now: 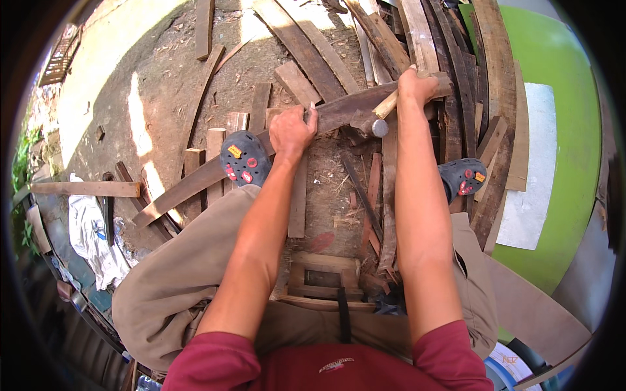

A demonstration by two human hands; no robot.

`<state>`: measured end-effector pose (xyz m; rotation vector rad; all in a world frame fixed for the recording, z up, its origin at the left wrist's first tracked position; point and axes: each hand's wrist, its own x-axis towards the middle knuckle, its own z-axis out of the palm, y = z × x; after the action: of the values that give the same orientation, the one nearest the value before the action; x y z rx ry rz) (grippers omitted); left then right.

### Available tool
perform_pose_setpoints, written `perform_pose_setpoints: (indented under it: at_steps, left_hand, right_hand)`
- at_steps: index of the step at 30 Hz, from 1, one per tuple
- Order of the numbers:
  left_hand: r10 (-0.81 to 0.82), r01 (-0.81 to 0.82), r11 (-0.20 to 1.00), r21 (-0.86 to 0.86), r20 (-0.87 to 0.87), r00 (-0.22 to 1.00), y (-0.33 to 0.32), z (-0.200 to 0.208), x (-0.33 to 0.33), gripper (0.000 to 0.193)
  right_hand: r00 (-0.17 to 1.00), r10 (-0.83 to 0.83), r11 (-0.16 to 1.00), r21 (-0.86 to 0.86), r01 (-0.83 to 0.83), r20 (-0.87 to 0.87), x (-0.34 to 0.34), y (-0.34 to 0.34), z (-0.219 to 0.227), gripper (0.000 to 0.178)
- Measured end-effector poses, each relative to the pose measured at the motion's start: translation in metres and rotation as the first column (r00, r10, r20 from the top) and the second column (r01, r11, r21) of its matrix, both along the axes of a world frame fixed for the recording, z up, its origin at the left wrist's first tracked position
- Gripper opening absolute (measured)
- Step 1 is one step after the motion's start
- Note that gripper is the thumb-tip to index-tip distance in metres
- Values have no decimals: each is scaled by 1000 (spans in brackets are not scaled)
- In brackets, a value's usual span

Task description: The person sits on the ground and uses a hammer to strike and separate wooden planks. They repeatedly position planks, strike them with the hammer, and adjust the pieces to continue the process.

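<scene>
— What is each hand doing?
— The left hand (291, 130) presses on a long dark plank (261, 146), fingers curled over its far edge. The right hand (415, 85) is closed around a hammer (385, 111) handle.
— Where's the plank?
— It slants across the scrap wood (385, 39) on the dirt, under the left shoe (244, 158). The hammer head rests on it.

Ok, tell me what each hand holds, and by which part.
Left hand grips the curved plank at its upper edge, mid-length; right hand holds the hammer by its wooden handle.
</scene>
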<state>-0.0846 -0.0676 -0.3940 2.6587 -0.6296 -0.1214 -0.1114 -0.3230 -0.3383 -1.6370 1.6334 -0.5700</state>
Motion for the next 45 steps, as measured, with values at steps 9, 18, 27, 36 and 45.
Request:
perform_pose_setpoints:
  at_steps: [9,18,27,36,45]
  left_hand:
    - [4,-2,998,-67,17,1000,1,-3,0,42]
    - [-10,10,1000,-23,17,1000,2,-3,1,39]
    - [-7,7,1000,8,-9,1000,2,-7,2,40]
    - [-14,16,998,-61,25,1000,3,-5,0,39]
    - [-23,25,999,-36,36,999,0,-2,0,40]
  right_hand:
    - [965,207,958,-169,-233,-160,-2,-12,-15,43]
    - [648,-439,860,501,101,622,-28,21,19,19]
    - [351,-602,797,514,316,717,-67,45,35,45]
    - [509,-694,717,544,435,508,-67,-10,-33,43]
    - [353,-756,630,760,160,552,-101,-11,-52,34]
